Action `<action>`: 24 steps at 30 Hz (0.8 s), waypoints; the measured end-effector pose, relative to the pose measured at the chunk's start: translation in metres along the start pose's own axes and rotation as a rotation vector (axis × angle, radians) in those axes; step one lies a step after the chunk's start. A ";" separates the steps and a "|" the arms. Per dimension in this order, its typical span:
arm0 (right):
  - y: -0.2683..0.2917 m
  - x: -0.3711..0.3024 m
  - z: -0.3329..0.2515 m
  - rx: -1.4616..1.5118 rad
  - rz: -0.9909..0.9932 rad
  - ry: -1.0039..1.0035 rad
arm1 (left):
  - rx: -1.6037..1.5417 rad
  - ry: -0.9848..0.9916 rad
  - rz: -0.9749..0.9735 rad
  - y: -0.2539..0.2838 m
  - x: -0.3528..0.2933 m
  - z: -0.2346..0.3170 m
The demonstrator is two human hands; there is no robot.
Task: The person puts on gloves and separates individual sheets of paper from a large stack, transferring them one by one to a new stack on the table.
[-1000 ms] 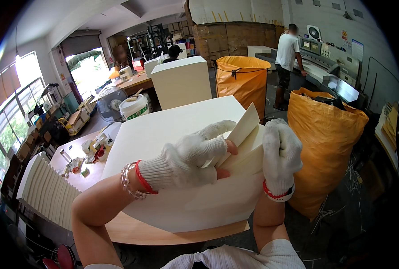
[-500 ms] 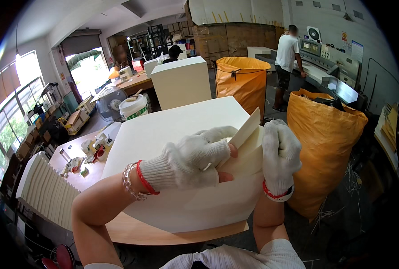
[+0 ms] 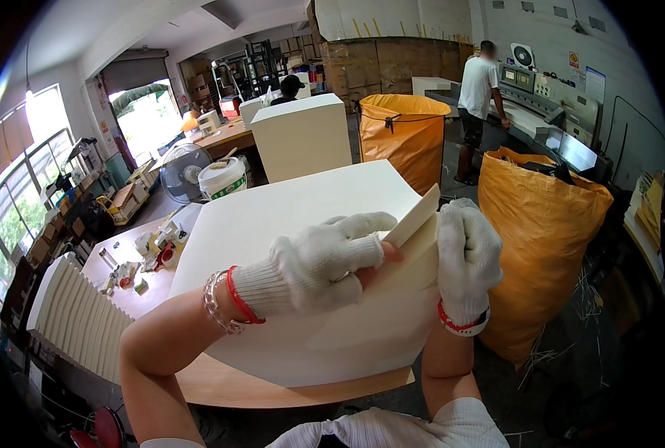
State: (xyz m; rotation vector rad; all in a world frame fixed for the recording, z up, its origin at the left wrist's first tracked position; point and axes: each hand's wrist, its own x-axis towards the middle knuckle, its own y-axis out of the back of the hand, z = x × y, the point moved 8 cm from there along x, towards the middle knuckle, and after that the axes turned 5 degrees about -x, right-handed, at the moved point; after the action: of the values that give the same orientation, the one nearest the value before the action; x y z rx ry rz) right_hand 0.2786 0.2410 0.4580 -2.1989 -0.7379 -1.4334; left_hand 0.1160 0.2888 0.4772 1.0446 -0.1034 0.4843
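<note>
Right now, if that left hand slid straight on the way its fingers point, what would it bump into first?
Most likely the lifted paper flap, right by the bare fingertips of the left hand. Past it, roughly in line, is the right hand, though depth is hard to judge.

Left hand (image 3: 329,261): gloved, thumb and forefinger apart at the flap (image 3: 418,214) of paper (image 3: 265,216)
Right hand (image 3: 468,246): gloved, closed on the paper's right edge
Table (image 3: 295,394): near edge showing below the paper
Bag (image 3: 538,257): orange, right of the table's near right corner
Bucket (image 3: 222,178): beside a fan (image 3: 184,176)
</note>
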 end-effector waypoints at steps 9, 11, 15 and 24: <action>0.000 0.000 0.003 -0.025 -0.046 -0.088 | 0.186 -0.059 0.135 0.005 -0.002 0.001; 0.001 0.002 -0.001 0.039 -0.027 -0.083 | 0.149 -0.104 0.144 0.006 -0.001 -0.002; -0.002 0.003 0.001 0.054 -0.042 -0.083 | 0.167 -0.239 0.145 0.004 -0.004 -0.002; 0.003 -0.002 0.004 0.011 -0.001 -0.100 | 0.060 -0.181 0.122 0.005 -0.004 0.003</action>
State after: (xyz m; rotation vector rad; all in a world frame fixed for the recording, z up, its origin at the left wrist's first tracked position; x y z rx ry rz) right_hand 0.2827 0.2401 0.4548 -2.2759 -0.7786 -1.3250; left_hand 0.1111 0.2867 0.4819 1.1441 -0.3167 0.5047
